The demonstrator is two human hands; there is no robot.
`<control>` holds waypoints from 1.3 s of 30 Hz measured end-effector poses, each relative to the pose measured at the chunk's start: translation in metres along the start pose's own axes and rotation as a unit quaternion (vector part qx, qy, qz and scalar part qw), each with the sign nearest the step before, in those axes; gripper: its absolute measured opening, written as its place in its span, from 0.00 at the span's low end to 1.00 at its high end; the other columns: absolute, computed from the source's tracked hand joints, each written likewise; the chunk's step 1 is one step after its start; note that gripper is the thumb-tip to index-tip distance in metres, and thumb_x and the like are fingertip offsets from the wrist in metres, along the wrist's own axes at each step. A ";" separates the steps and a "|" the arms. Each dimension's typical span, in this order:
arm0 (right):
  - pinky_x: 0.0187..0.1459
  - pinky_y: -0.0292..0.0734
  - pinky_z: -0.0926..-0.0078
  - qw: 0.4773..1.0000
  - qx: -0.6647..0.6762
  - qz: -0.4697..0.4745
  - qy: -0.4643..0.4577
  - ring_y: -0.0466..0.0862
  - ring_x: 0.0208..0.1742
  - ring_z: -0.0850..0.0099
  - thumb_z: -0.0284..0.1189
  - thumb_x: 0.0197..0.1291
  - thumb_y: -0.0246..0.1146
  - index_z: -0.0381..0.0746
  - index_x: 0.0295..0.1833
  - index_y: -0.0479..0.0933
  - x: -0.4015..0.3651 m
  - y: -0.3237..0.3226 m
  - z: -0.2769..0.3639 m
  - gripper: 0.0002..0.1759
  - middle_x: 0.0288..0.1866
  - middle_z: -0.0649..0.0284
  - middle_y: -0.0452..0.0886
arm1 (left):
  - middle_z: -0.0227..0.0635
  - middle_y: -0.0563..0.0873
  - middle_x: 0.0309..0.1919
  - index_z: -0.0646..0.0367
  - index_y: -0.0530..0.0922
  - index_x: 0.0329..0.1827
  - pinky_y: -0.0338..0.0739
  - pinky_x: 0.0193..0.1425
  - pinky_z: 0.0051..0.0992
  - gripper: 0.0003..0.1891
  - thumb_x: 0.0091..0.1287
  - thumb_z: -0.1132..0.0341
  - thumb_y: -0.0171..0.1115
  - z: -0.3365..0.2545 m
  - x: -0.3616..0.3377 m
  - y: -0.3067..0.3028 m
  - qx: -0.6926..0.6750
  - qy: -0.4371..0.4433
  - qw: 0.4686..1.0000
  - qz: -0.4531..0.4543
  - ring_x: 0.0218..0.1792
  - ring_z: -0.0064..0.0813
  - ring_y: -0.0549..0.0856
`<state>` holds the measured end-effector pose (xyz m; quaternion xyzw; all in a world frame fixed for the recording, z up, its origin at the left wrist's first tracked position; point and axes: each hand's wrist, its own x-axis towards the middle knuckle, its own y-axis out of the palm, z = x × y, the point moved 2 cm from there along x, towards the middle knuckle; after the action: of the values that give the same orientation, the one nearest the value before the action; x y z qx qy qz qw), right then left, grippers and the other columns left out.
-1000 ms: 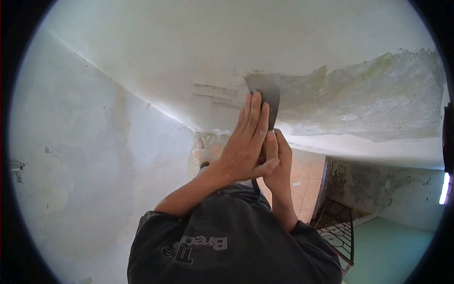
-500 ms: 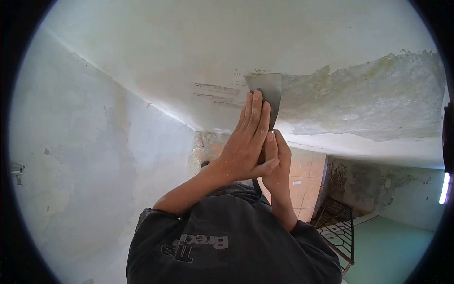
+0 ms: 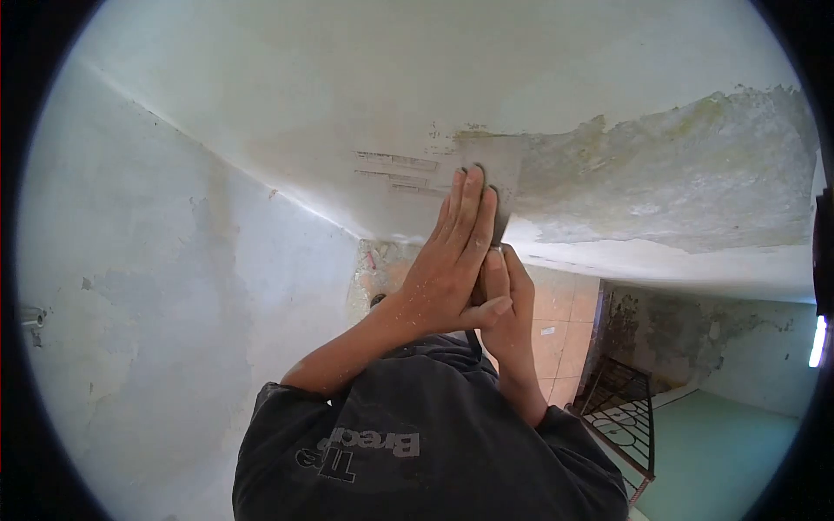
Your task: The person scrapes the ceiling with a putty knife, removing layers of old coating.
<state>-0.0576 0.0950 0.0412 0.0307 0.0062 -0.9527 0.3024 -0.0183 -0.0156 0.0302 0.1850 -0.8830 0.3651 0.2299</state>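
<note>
My right hand is closed around the handle of a putty knife, its thumb along the top; the handle is mostly hidden by the fingers. The wide metal blade of the knife lies against the wall. My left hand is laid over the blade, fingers stretched out flat and pointing up, thumb out towards the right hand. Just above the blade's edge shows a thin olive-brown strip of bare wall. To the right of the blade spreads a large scraped grey patch with a ragged upper border.
Several short scrape marks run left of the blade. An adjoining wall meets this one at a corner on the left. Debris lies on the floor by the corner. Orange tiles and a dark metal railing are below right.
The blade has shifted slightly right and looks paler against the wall. More of the olive-brown strip shows above its edge. Both hands keep nearly the same place and hold.
</note>
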 end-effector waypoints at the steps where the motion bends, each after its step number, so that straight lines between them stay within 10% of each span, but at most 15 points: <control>1: 0.27 0.64 0.81 0.999 0.038 0.007 0.034 0.68 0.27 0.84 0.37 0.76 0.47 0.33 0.43 0.72 -0.002 -0.002 -0.001 0.17 0.27 0.69 0.72 | 0.65 0.37 0.76 0.69 0.39 0.78 0.41 0.76 0.57 0.53 0.66 0.35 0.49 -0.002 -0.001 0.000 -0.007 -0.003 1.000 0.016 0.76 0.68 0.38; 39: 0.28 0.62 0.87 0.991 0.123 0.010 0.054 0.67 0.29 0.88 0.42 0.77 0.45 0.37 0.41 0.71 -0.001 0.016 -0.020 0.20 0.30 0.75 0.71 | 0.64 0.45 0.76 0.72 0.47 0.77 0.49 0.76 0.55 0.51 0.63 0.41 0.58 0.002 0.004 -0.015 0.040 0.007 0.999 0.007 0.76 0.66 0.47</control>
<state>-0.0467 0.0834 0.0219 0.1188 -0.0949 -0.9400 0.3054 -0.0148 -0.0272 0.0392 0.1853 -0.8674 0.4027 0.2262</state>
